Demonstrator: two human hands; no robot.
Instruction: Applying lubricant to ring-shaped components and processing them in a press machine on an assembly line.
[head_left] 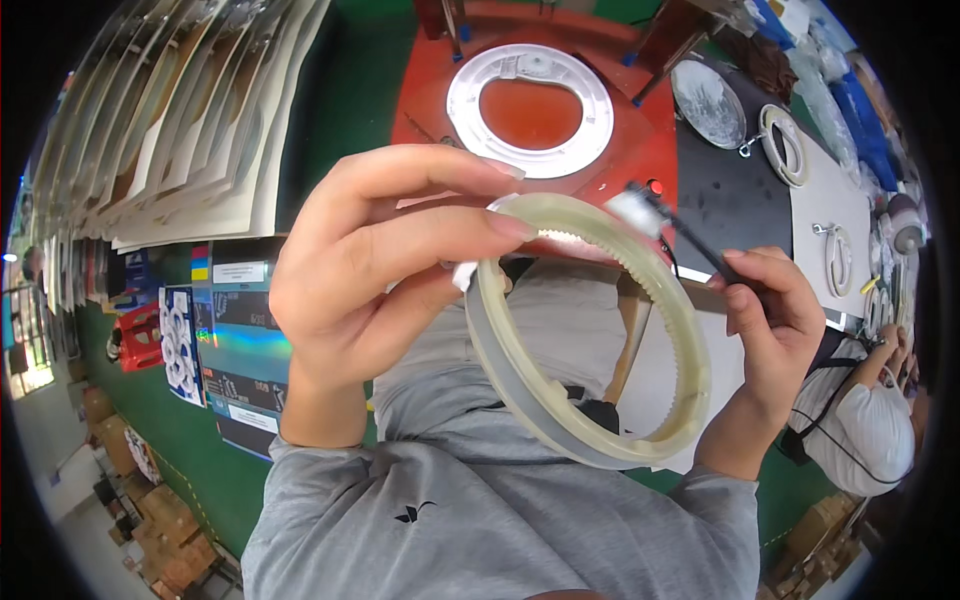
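A pale yellowish ring (503, 365) with teeth along its inner edge is held up tilted in front of my chest. My left hand (345, 265) pinches its upper left rim between thumb and fingers. A small white bit (465, 274), too small to name, shows beside those fingertips. In my right hand (775, 330) is a brush (697, 243) with a black handle, gripped between thumb and fingers. Its white head points up and left, close to the ring's upper right edge; whether they touch I cannot tell.
Ahead, a white oval ring (465, 105) lies on a red table (650, 125). To its right are a whitish round plate (708, 103) and a smaller ring (790, 150). Large sheets (215, 130) stand at the left. Another person (865, 440) is at the right. Cardboard boxes (165, 540) sit lower left.
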